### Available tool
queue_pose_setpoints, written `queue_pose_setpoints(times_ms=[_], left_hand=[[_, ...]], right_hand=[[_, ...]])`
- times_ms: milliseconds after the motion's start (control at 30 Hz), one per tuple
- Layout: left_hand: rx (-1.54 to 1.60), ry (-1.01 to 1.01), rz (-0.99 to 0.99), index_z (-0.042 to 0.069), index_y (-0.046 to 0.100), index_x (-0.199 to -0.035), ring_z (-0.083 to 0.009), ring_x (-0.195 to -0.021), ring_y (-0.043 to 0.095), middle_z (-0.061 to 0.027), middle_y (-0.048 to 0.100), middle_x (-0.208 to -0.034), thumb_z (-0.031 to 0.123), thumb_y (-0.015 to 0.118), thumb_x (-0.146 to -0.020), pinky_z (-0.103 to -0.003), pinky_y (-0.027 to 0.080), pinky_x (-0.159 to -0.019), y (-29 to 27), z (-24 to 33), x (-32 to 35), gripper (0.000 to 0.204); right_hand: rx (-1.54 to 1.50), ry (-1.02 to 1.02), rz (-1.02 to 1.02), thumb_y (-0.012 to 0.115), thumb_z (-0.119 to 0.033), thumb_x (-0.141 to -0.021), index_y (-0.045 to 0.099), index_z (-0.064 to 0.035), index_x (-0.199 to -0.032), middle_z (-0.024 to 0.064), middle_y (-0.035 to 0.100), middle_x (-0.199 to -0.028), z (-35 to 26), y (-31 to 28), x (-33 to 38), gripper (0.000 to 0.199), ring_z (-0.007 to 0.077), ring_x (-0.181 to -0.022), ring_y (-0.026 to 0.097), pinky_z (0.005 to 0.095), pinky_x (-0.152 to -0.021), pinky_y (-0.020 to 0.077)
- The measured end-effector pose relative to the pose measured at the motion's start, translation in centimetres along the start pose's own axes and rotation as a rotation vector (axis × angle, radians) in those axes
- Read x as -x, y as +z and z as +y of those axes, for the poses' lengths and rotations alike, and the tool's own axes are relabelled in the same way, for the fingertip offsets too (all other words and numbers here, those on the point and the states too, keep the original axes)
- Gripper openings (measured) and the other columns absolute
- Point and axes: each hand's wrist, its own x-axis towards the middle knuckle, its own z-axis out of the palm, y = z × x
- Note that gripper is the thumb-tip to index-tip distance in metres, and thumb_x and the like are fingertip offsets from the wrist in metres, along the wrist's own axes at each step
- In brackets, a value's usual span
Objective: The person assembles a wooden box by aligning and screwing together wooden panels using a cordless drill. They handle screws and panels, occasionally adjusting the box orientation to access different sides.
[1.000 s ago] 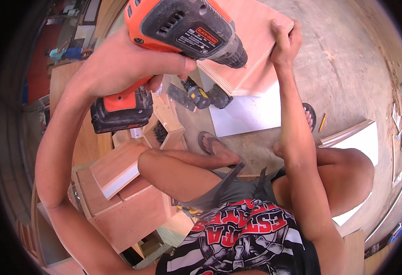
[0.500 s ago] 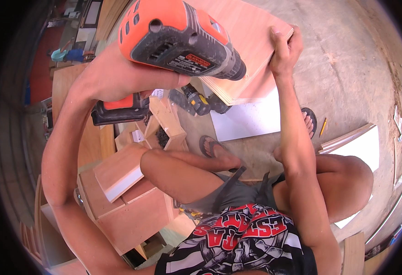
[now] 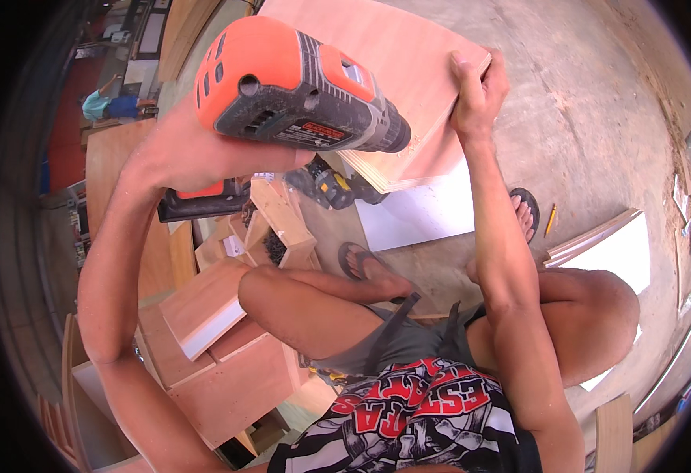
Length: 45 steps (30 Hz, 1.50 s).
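My left hand [image 3: 203,146] is wrapped round the grip of an orange and black power drill [image 3: 274,87], its chuck pointing right and down at a plywood box [image 3: 393,55]. The chuck sits against the box's near face, hiding whatever bit it carries. Pale wood shavings [image 3: 413,147] lie beside it. With thumb on top and fingers over the edge, my right hand [image 3: 479,94] grips the box's right corner. Behind the drill's grip, a second drill, yellow and black [image 3: 334,188], lies partly hidden below the box.
A white-faced board [image 3: 416,217] lies on the concrete floor beneath the box. Plywood drawers and boxes [image 3: 227,378] crowd my left side. More boards [image 3: 606,244] and a yellow pencil [image 3: 550,221] lie at right. Another person [image 3: 109,104] is far off at upper left.
The drill and box have shifted slightly down and left in view, along with the surroundings. More shavings show beside the chuck. Both hands keep their grips.
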Motion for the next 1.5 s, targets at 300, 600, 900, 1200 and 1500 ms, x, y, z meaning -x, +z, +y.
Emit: queue_pose_setpoints(times_ms=[300,600,900,1200,1500], left_hand=[[0.025,-0.107,0.004,0.009,0.071,-0.11,-0.0102,-0.068,0.062,-0.0012,0.069,-0.083,0.019,0.084,-0.076,-0.03,0.052,-0.06,0.2,1.0,-0.2,0.037],[0.033,-0.181,-0.059,0.006,0.071,-0.103,-0.0087,-0.057,0.056,-0.0007,0.065,-0.075,0.022,0.082,-0.077,-0.028,0.047,-0.053,-0.2,1.6,-0.1,0.033],[0.099,-0.107,-0.089,0.003,0.066,-0.102,-0.0102,-0.052,0.054,-0.0037,0.064,-0.076,0.021,0.077,-0.075,-0.028,0.046,-0.049,-0.3,2.1,-0.1,0.034],[0.306,-0.109,-0.072,0.004,0.068,-0.102,-0.0095,-0.052,0.054,-0.0056,0.068,-0.08,0.021,0.081,-0.077,-0.026,0.045,-0.047,-1.1,1.2,0.5,0.032],[0.393,0.047,0.421,0.006,0.07,-0.1,-0.0077,-0.051,0.053,-0.0038,0.069,-0.08,0.024,0.082,-0.079,-0.024,0.043,-0.046,-8.0,-0.8,15.4,0.03]], right_hand=[[-0.024,0.035,-0.01,0.07,-0.03,-0.081,0.063,0.0061,-0.092,0.0135,0.063,-0.08,0.0,-0.1,0.0,0.038,0.0216,-0.074,0.058,0.0363,-0.067,0.0457],[0.001,0.02,-0.025,0.068,-0.028,-0.084,0.061,0.0054,-0.09,0.0125,0.062,-0.079,-1.3,0.1,0.4,0.035,0.0203,-0.072,0.056,0.0362,-0.067,0.0453],[-0.044,0.026,-0.007,0.067,-0.025,-0.085,0.056,0.0032,-0.083,0.0086,0.058,-0.072,-1.5,0.5,0.0,0.03,0.0163,-0.068,0.05,0.0337,-0.063,0.0416],[-0.031,0.012,-0.03,0.068,-0.027,-0.086,0.059,0.004,-0.091,0.0087,0.057,-0.076,-0.8,0.2,0.0,0.032,0.0168,-0.073,0.05,0.0339,-0.067,0.042],[-0.078,-0.025,-0.067,0.066,-0.029,-0.093,0.06,0.0043,-0.101,0.009,0.063,-0.093,-1.4,-0.2,0.3,0.035,0.0164,-0.088,0.055,0.0332,-0.078,0.0464]])
